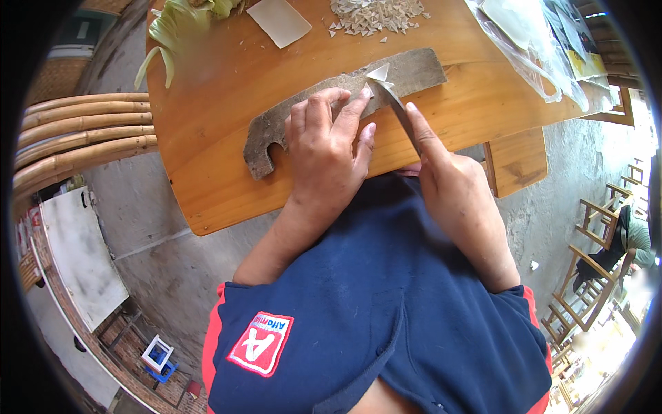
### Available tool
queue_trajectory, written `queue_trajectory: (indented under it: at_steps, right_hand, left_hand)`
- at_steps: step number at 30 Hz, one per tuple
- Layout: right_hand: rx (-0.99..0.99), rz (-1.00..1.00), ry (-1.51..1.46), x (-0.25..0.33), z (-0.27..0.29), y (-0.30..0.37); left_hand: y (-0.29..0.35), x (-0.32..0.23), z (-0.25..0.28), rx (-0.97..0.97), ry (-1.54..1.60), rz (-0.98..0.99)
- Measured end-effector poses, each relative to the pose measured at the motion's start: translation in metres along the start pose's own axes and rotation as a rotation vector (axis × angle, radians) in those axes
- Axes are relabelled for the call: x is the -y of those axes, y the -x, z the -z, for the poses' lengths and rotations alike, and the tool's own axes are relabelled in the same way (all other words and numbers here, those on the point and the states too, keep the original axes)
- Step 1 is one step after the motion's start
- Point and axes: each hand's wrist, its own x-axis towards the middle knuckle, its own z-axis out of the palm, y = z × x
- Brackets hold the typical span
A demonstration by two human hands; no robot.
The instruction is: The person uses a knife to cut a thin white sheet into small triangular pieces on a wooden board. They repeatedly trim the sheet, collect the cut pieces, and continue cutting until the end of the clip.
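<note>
On the table lies a long, worn wooden board (414, 72) with a notch near its left end. My left hand (324, 145) rests over the board with bent fingers, its fingertips pressing on a small pale piece (367, 92). My right hand (452, 183) is closed round a knife (401, 114), index finger stretched along the blade's back. The knife's handle is mostly hidden in the hand. At the blade's tip, a pale triangular piece (378, 72) stands on the board, touching or very near the metal.
Beyond the board are a pile of small pale triangles (376, 15) and a flat off-white rectangular sheet (279, 22). Leafy greens (181, 31) lie at the wooden table's (207, 186) far left, clear plastic bags (520, 41) at its right. A bamboo bench (86, 131) stands left; a person (638, 238) sits far right.
</note>
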Motion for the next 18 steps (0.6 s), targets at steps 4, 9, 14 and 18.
queue_trajectory:
  at_steps: [4,9,14,18]
  right_hand:
    - [0.017,0.011,-0.034,-0.008,0.007,-0.008]
    - [-0.027,0.303,0.236,-0.030,0.024,-0.028]
    - [0.066,0.320,0.350,-0.029,0.029,-0.048]
    - [0.099,0.374,0.413,-0.027,0.035,-0.059]
  left_hand:
    - [0.003,0.001,0.000,-0.034,0.021,0.014]
    - [0.008,0.000,0.001,-0.034,-0.029,-0.021]
    - [0.008,0.000,0.001,-0.060,-0.053,-0.015]
    - [0.010,0.001,-0.001,-0.077,-0.041,0.009]
